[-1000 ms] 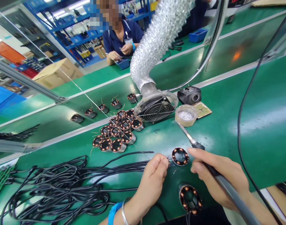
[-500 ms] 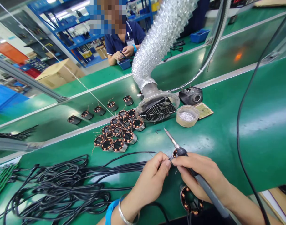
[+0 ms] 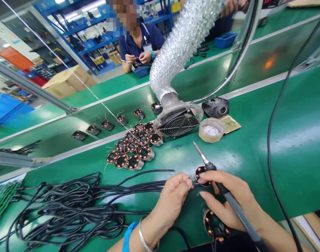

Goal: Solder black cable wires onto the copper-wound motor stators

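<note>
My right hand [image 3: 229, 196] keeps a soldering iron [image 3: 237, 210] between its fingers, the metal tip pointing up and away from me. The thumb is spread apart, and the fingertips touch a copper-wound motor stator [image 3: 199, 171] partly covered by that hand. Close by on the left, my left hand [image 3: 177, 192] is closed in a pinch on a thin wire [image 3: 194, 182] leading toward this stator. Below my right hand sits another stator [image 3: 207, 227], partly hidden, with dark leads at its lower side. Black cables [image 3: 139, 189] run up to my left hand from the left.
Several stators [image 3: 133, 161] stand grouped on the green bench, more on the sunken strip [image 3: 93, 130] behind. A fume duct [image 3: 173, 66] hangs over its fan grille [image 3: 179, 122]. Beside it are a tub of silvery bits [image 3: 211, 130] and a black holder [image 3: 216, 106]. A co-worker [image 3: 140, 47] sits opposite.
My right thumb and fingers have spread away from my left hand, uncovering the stator between them. The iron's tip has shifted right. Stators on the strip have moved left; the co-worker's hands have risen.
</note>
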Action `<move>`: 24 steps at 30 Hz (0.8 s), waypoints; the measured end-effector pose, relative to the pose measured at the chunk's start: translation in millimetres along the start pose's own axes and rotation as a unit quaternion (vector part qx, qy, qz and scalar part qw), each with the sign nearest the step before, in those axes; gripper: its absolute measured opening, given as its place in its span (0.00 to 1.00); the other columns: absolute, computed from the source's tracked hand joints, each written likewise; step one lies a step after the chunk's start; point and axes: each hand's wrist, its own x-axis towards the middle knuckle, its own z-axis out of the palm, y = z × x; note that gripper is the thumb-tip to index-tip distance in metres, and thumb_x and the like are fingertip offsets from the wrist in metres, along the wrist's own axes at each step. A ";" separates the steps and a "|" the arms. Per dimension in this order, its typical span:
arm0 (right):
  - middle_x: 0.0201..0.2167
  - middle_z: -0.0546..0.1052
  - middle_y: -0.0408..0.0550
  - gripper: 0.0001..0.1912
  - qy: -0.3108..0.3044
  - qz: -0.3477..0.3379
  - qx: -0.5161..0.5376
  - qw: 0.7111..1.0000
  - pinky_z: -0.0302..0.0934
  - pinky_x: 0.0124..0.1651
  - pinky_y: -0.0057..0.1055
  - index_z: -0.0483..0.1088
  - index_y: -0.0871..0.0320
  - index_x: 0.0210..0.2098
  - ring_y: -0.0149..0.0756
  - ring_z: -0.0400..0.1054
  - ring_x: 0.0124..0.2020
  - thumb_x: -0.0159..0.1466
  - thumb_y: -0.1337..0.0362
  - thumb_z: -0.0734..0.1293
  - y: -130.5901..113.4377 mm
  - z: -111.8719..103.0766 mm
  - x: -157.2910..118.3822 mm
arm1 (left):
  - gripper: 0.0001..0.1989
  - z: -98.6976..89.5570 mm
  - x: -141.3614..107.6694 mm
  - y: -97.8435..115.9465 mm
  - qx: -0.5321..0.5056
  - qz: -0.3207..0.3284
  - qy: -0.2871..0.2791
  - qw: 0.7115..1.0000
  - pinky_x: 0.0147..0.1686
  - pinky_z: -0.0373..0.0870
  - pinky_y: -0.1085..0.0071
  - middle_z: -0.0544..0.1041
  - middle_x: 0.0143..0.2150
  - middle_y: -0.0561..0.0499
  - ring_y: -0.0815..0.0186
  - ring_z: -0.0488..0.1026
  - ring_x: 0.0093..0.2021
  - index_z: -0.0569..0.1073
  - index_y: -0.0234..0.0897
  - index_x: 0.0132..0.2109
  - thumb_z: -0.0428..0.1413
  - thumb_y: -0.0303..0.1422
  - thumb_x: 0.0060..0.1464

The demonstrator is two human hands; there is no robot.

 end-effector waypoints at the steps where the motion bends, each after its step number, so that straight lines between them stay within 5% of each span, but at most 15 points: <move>1: 0.36 0.77 0.44 0.18 -0.013 0.002 0.009 1.000 0.68 0.38 0.27 0.67 0.56 0.50 0.31 0.72 0.35 0.61 0.73 0.67 1.1 -0.3 -0.4 | 0.20 1.1 -0.4 -0.3 0.004 0.006 0.007 1.000 0.19 0.38 0.75 0.49 0.17 0.64 0.75 0.40 0.19 0.65 0.37 0.28 0.60 0.48 0.49; 8: 0.33 0.76 0.44 0.15 0.084 -0.016 -0.009 0.996 0.65 0.34 0.28 0.69 0.56 0.45 0.31 0.69 0.31 0.62 0.78 0.65 6.5 11.7 2.7 | 0.18 6.0 -2.8 -9.5 0.033 0.030 0.067 0.997 0.21 0.42 0.76 0.49 0.19 0.63 0.74 0.40 0.21 0.63 0.38 0.28 0.57 0.47 0.54; 18: 0.32 0.75 0.44 0.19 0.019 -0.027 0.038 0.999 0.69 0.39 0.31 0.68 0.59 0.52 0.33 0.70 0.34 0.61 0.75 0.64 0.8 5.6 6.5 | 0.22 7.7 -1.8 -10.5 0.013 0.038 0.075 0.996 0.21 0.44 0.77 0.50 0.20 0.62 0.73 0.42 0.22 0.61 0.38 0.27 0.59 0.50 0.52; 24: 0.32 0.76 0.46 0.16 0.076 -0.079 -0.028 0.994 0.66 0.33 0.30 0.69 0.58 0.47 0.33 0.68 0.29 0.62 0.79 0.63 4.9 12.2 10.5 | 0.23 8.0 -2.2 -13.7 0.016 0.044 0.082 0.996 0.21 0.45 0.77 0.50 0.20 0.62 0.73 0.43 0.22 0.61 0.38 0.28 0.59 0.51 0.52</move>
